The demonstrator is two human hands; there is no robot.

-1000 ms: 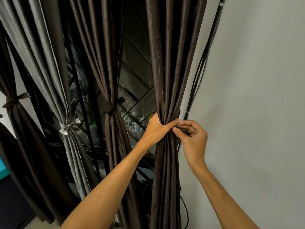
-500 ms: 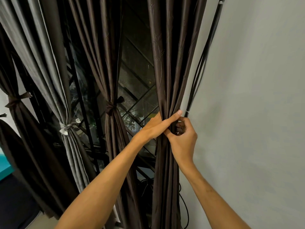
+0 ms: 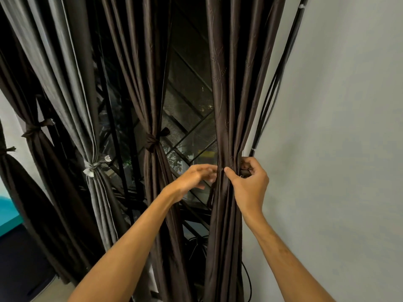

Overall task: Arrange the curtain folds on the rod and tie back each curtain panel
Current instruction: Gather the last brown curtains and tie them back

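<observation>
So the rightmost brown curtain panel [image 3: 226, 105] hangs bunched up just beside the wall [image 3: 338, 149]. Right hand [image 3: 248, 184] is wrapped around it, thumb across the front, fingers curled round the far side pinching a dark tie strip [image 3: 245, 172]. Left hand [image 3: 192, 177] sits at the panel's left edge but it's blurry, so I can't tell if its fingers grip anything. The middle brown panel [image 3: 150, 83] and grey panel [image 3: 72, 83] are already knotted.

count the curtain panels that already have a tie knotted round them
4: far-left dark panel, next dark panel, grey panel, middle dark panel. The right panel, gripped by the right hand, is not tied yet; others may hang out of frame.
</observation>
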